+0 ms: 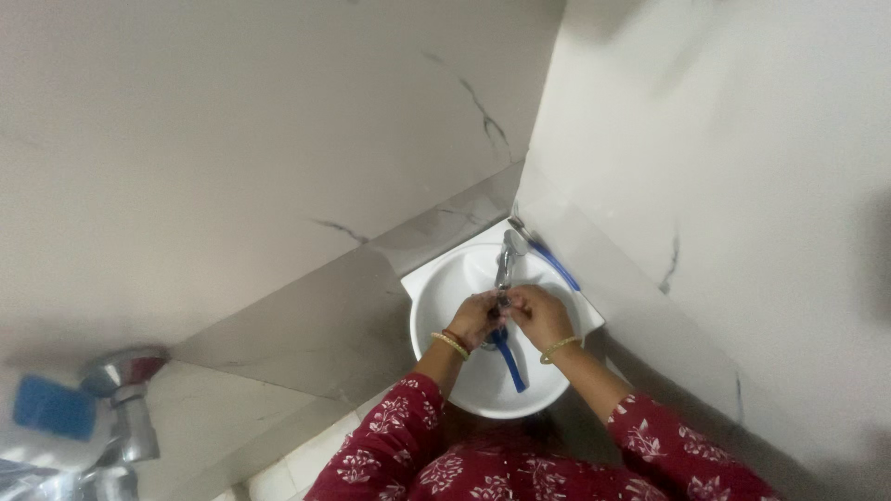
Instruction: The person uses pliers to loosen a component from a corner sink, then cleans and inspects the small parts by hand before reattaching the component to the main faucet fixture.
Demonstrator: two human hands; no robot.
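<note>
A small white corner basin (445, 288) sits where two marble walls meet. Over its bowl, under the chrome tap (507, 255), my left hand (475, 317) and my right hand (540, 314) are closed together around the dark head of a blue-handled brush (509, 362). The blue handle points down toward me across the bowl. Both wrists wear bangles, and my sleeves are dark red with a white flower print. What exactly each finger grips is hidden between the hands.
A blue-edged item (555, 264) lies on the basin's right rim behind the tap. A larger chrome wall tap (125, 399) with a blue tag (54, 406) juts out at lower left. Pale floor tiles (278, 478) show below.
</note>
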